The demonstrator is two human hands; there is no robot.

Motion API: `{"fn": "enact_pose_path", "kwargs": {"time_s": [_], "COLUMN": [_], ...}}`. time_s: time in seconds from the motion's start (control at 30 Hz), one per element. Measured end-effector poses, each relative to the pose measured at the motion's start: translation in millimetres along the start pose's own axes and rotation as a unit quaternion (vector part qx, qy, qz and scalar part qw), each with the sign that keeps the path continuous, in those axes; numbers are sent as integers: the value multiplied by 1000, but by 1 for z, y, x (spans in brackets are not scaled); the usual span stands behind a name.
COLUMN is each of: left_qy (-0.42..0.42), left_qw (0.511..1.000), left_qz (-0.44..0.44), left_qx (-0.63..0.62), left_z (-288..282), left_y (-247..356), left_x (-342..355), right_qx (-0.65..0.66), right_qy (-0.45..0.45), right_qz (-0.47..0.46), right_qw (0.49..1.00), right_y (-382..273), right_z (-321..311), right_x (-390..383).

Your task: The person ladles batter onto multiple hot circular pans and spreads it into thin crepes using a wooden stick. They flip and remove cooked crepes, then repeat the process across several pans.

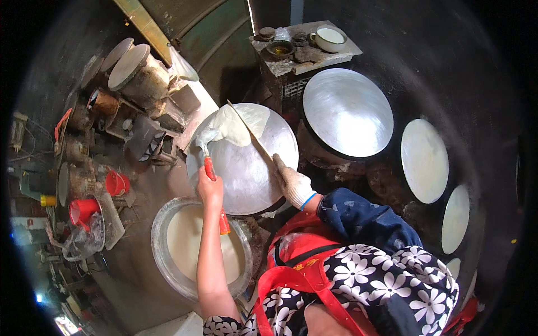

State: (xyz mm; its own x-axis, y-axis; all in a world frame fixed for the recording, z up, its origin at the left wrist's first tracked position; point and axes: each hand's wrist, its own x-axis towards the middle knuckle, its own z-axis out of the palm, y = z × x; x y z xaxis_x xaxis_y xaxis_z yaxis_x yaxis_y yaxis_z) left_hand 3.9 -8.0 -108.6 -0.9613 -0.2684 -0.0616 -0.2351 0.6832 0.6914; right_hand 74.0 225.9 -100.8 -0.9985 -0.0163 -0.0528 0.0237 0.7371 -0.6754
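Round griddle plates (347, 112): at least five visible. Batter basins (159, 235): one. Red cups (116, 183): two. Hands (210, 187): two.

Orange-handled ladle (214, 185), seemingly cream batter (235, 126)

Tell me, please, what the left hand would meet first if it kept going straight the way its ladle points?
Most likely the white batter that the left hand is pouring from its red-handled ladle onto the round metal griddle; beyond it lies the griddle's far rim, though depth is uncertain.
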Motion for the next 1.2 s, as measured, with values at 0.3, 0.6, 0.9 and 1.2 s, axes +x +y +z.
{"fn": "enact_pose_path", "kwargs": {"time_s": [0.3, 0.6, 0.9, 1.2], "left_qy": [-38, 53, 33, 29], "left_qw": [985, 974, 966, 997], "left_qz": [-160, -120, -89, -66], "left_qx": [-43, -182, -241, -16], "left_z": [-38, -55, -25, -29], "left_y": [-22, -69, -48, -48], "left_x": [-53, -85, -5, -58], "right_qx": [-9, 41, -97, -21], "right_qy": [-110, 37, -227, -190], "right_qz": [-103, -138, -173, -183], "right_qw": [989, 989, 953, 964], "right_y": [-10, 17, 12, 11], "right_z": [10, 20, -54, -25], "right_x": [7, 54, 10, 0]}}
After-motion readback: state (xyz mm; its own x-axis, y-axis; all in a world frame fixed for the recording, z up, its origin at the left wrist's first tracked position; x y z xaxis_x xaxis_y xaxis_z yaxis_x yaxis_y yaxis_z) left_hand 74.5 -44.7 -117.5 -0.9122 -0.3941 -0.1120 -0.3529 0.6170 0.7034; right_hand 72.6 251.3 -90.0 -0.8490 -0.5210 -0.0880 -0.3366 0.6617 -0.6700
